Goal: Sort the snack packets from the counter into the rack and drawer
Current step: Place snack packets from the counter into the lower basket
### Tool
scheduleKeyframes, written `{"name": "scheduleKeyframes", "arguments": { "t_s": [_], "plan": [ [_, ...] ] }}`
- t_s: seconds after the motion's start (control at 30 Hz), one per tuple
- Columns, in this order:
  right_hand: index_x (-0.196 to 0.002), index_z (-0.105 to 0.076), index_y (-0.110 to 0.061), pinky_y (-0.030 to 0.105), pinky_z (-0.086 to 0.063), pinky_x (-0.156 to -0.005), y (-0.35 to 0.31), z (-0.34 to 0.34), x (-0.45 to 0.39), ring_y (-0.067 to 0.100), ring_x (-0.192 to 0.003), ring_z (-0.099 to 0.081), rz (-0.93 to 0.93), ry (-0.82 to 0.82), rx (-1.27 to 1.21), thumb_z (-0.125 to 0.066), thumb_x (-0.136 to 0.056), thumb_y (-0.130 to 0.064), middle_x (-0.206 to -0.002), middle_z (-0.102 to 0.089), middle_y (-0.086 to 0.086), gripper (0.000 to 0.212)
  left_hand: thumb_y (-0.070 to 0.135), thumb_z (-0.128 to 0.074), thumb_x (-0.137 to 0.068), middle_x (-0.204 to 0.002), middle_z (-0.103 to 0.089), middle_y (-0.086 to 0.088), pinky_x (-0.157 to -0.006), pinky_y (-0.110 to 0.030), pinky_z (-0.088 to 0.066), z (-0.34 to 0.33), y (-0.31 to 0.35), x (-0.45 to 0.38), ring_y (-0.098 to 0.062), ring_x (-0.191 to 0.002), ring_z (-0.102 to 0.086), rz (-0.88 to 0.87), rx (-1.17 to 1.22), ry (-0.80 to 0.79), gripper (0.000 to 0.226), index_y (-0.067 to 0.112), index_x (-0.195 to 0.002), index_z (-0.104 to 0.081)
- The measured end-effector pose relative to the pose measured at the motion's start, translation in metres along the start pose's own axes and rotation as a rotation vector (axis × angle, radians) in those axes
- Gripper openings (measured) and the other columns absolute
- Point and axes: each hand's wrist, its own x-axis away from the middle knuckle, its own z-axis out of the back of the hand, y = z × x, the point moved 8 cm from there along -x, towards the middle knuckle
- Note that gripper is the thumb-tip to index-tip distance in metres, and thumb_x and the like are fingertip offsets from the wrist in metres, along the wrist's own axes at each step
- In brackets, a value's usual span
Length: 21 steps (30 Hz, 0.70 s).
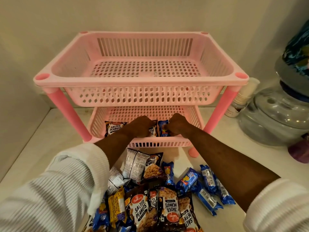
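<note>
The fingers of the left hand (140, 125) are curled around a dark salted-peanut packet (153, 131), holding it upright inside the lower basket (194, 118) of the pink slotted plastic two-tier rack (140, 96). Just beside it, the fingers of the right hand (177, 124) are clenched on a small blue biscuit packet (163, 129), also standing in that lower basket. A second dark salted-peanut packet (114, 128) stands at the basket's left end, apart from the hands. The upper basket (142, 67) holds nothing visible. Both forearms reach out from white ribbed sleeves (66, 181). On the white tabletop (41, 139) in front of the rack lies a loose heap of peanut packets (150, 206), with blue biscuit packets (207, 186) scattered to the right. A clear glass jar (275, 118) stands right of the rack.
</note>
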Motion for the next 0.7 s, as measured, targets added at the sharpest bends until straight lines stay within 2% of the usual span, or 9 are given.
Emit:
{"name": "scheduleKeyframes", "arguments": {
  "t_s": [0.13, 0.23, 0.3, 0.4, 0.47, 0.53, 0.6, 0.7],
  "plan": [
    [-0.112, -0.064, -0.007, 0.041, -0.061, -0.081, -0.004, -0.004, 0.0, 0.028, -0.095, -0.069, 0.042, -0.002, 0.153, -0.08, -0.083, -0.028, -0.107, -0.069, 0.013, 0.04, 0.023, -0.064, -0.092, -0.153, -0.034, -0.014, -0.115, -0.038, -0.028, 0.002, 0.002, 0.001, -0.032, -0.139, -0.034, -0.015, 0.024, 0.018, 0.07, 0.022, -0.153, -0.028],
    [-0.108, -0.064, -0.008, 0.031, -0.054, -0.068, -0.004, -0.003, 0.002, 0.027, -0.093, -0.068, 0.054, -0.003, 0.185, -0.077, -0.085, -0.03, -0.108, -0.07, 0.013, 0.034, 0.022, -0.067, -0.09, -0.154, -0.035, -0.012, -0.116, -0.037, -0.026, 0.006, 0.002, 0.004, -0.03, -0.14, -0.032, -0.01, 0.039, 0.058, 0.073, 0.02, -0.152, -0.03],
    [-0.104, -0.062, -0.009, 0.028, -0.051, -0.065, -0.002, 0.0, 0.003, 0.025, -0.092, -0.066, 0.053, 0.01, 0.188, -0.077, -0.085, -0.032, -0.109, -0.069, 0.012, 0.033, 0.021, -0.069, -0.089, -0.153, -0.033, -0.01, -0.116, -0.035, -0.023, 0.009, 0.001, 0.007, -0.029, -0.14, -0.03, 0.012, 0.09, 0.088, 0.072, 0.02, -0.151, -0.033],
    [-0.116, -0.06, -0.006, 0.036, -0.058, -0.08, -0.002, 0.005, 0.008, 0.028, -0.1, -0.067, 0.054, 0.029, 0.175, -0.078, -0.084, -0.034, -0.117, -0.067, 0.012, 0.047, 0.021, -0.069, -0.089, -0.148, -0.039, -0.008, -0.117, -0.038, -0.028, 0.018, 0.003, 0.017, -0.027, -0.137, -0.035, 0.04, 0.19, 0.162, 0.063, 0.022, -0.146, -0.043],
    [-0.126, -0.057, -0.005, 0.042, -0.058, -0.09, -0.003, 0.012, 0.014, 0.031, -0.108, -0.066, 0.078, 0.058, 0.16, -0.077, -0.085, -0.037, -0.126, -0.064, 0.012, 0.056, 0.026, -0.066, -0.091, -0.145, -0.044, -0.006, -0.116, -0.039, -0.03, 0.025, 0.01, 0.029, -0.026, -0.135, -0.037, 0.027, 0.21, 0.213, 0.054, 0.024, -0.142, -0.048],
    [-0.131, -0.057, -0.009, 0.037, -0.052, -0.098, -0.007, 0.022, 0.025, 0.029, -0.118, -0.061, 0.138, 0.137, 0.189, -0.073, -0.088, -0.041, -0.133, -0.06, 0.009, 0.056, 0.03, -0.063, -0.092, -0.141, -0.047, -0.004, -0.112, -0.039, -0.034, 0.031, 0.019, 0.045, -0.025, -0.132, -0.039, 0.024, 0.239, 0.299, 0.046, 0.026, -0.137, -0.053],
    [-0.126, -0.06, -0.015, 0.031, -0.048, -0.094, -0.009, 0.033, 0.043, 0.024, -0.118, -0.06, 0.214, 0.233, 0.135, -0.071, -0.089, -0.04, -0.127, -0.065, 0.005, 0.047, 0.03, -0.061, -0.092, -0.133, -0.05, -0.002, -0.106, -0.04, -0.039, 0.034, 0.028, 0.068, -0.024, -0.127, -0.04, 0.041, 0.245, 0.42, 0.04, 0.029, -0.132, -0.057],
    [-0.115, -0.064, -0.016, 0.027, -0.048, -0.084, -0.009, 0.042, 0.085, 0.017, -0.102, -0.064, 0.386, 0.347, 0.031, -0.071, -0.09, -0.032, -0.109, -0.069, 0.001, 0.031, 0.027, -0.061, -0.092, -0.117, -0.055, -0.001, -0.095, -0.04, -0.042, 0.029, 0.046, 0.106, -0.023, -0.116, -0.043, -0.024, 0.2, 0.582, 0.028, 0.025, -0.12, -0.063]
  ]
}}
